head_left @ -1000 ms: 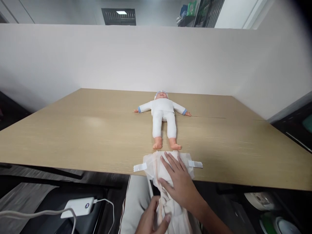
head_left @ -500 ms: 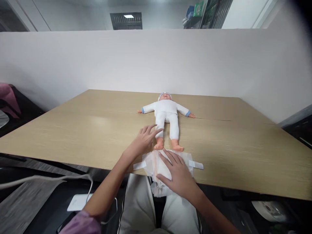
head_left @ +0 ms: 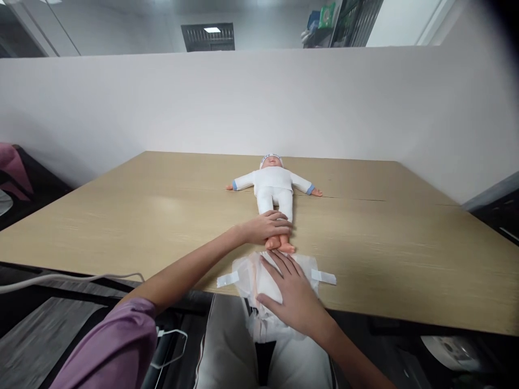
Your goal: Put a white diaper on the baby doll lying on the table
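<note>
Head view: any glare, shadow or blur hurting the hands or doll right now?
Head view: pale glare patch on the tabletop, left of the doll and clear of it; head view: black shading in the top-right corner, away from both hands; head view: left hand and right hand readable, no strong blur.

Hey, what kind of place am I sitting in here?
Probably an office or similar indoor workspace: there's a wide table in front of you, a plain white partition behind it, and a lit panel showing above that.
</note>
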The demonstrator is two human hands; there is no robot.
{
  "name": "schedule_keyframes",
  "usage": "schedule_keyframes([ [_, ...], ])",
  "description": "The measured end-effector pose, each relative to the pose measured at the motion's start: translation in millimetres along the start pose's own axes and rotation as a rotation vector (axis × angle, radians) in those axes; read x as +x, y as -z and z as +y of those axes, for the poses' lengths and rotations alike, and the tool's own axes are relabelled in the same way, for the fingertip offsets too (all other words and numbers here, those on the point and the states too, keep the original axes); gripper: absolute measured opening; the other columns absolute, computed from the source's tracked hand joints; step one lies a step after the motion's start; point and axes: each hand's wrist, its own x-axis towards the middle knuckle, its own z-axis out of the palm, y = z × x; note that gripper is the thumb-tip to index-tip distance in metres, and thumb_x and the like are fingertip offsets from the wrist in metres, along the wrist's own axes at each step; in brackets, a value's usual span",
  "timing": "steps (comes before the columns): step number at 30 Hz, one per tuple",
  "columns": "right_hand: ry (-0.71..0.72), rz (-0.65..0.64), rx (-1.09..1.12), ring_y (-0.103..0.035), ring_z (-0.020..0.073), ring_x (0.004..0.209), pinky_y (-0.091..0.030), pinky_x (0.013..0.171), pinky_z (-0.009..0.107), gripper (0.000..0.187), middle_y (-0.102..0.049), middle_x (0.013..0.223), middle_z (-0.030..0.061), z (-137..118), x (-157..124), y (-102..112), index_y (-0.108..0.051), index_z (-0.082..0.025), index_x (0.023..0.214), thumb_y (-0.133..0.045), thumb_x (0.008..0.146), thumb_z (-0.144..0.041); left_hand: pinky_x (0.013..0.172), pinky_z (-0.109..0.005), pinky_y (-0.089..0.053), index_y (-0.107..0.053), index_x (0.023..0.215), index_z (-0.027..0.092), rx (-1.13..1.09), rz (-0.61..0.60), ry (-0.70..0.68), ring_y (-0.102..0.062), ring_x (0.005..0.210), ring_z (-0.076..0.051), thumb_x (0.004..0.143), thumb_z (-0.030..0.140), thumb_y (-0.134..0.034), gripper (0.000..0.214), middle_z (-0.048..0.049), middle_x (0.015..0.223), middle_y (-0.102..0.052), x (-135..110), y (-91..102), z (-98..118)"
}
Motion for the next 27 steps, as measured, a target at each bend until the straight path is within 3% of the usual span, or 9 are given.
schedule_keyframes([
  [5, 0.003, -0.083, 0.056, -0.027, 0.0303, 0.159, -0.025, 0.129, 0.055, 0.073, -0.03, 0.172, 0.0036, 10, 7, 8, -0.036, -0.035, 0.163, -0.059, 0.098, -0.058, 0.112, -0.048, -0.036, -0.068, 0.125, 0.024, -0.152, 0.052, 0.025, -0.054, 0.126, -0.035, 0.088, 0.023, -0.06, 0.038, -0.0113, 0.142, -0.065, 13, 12.9, -3],
  [12, 0.051, -0.163, 0.062, -0.021, 0.0272, 0.161, -0.019, 0.131, 0.054, 0.076, -0.026, 0.174, 0.0024, 34, 40, 9, -0.03, -0.036, 0.165, -0.054, 0.099, -0.066, 0.102, -0.041, -0.047, -0.067, 0.128, 0.024, -0.463, 0.317, 0.141, -0.059, 0.119, -0.027, 0.089, 0.029, -0.066, 0.039, -0.0064, 0.125, -0.072, 23, 79.2, -13],
  [16, 0.073, -0.129, 0.021, -0.023, 0.0271, 0.16, -0.02, 0.131, 0.054, 0.074, -0.029, 0.172, 0.0043, 51, 75, 4, -0.031, -0.035, 0.164, -0.052, 0.1, -0.065, 0.095, -0.037, -0.049, -0.069, 0.124, 0.022, -0.535, 0.386, 0.228, -0.065, 0.111, -0.024, 0.086, 0.04, -0.075, 0.042, -0.0058, 0.121, -0.073, 28, 108.2, -24],
  [22, 0.048, -0.097, -0.033, -0.028, 0.0317, 0.158, -0.023, 0.129, 0.057, 0.075, -0.036, 0.169, 0.0116, 85, 142, 1, -0.04, -0.025, 0.161, -0.052, 0.099, -0.067, 0.099, -0.036, -0.05, -0.066, 0.125, 0.019, -0.581, 0.495, 0.263, -0.065, 0.114, -0.023, 0.09, 0.041, -0.075, 0.043, -0.0078, 0.125, -0.07, 30, 123.7, -38],
  [25, 0.032, -0.017, 0.074, -0.037, 0.0333, 0.153, -0.023, 0.129, 0.054, 0.068, -0.047, 0.163, 0.0124, 98, 178, 10, -0.054, -0.021, 0.151, -0.068, 0.094, -0.054, 0.1, -0.037, -0.05, -0.065, 0.125, 0.017, -0.581, 0.542, 0.24, -0.065, 0.115, -0.023, 0.091, 0.043, -0.075, 0.043, -0.0093, 0.126, -0.068, 30, 126.5, -44],
  [27, -0.054, 0.092, 0.24, -0.041, 0.0318, 0.151, -0.025, 0.127, 0.046, 0.061, -0.055, 0.157, 0.0083, 101, 201, 18, -0.064, -0.017, 0.142, -0.072, 0.09, -0.047, 0.099, -0.037, -0.05, -0.065, 0.123, 0.017, -0.574, 0.566, 0.235, -0.065, 0.113, -0.023, 0.091, 0.042, -0.076, 0.042, -0.009, 0.124, -0.068, 29, 127.6, -48],
])
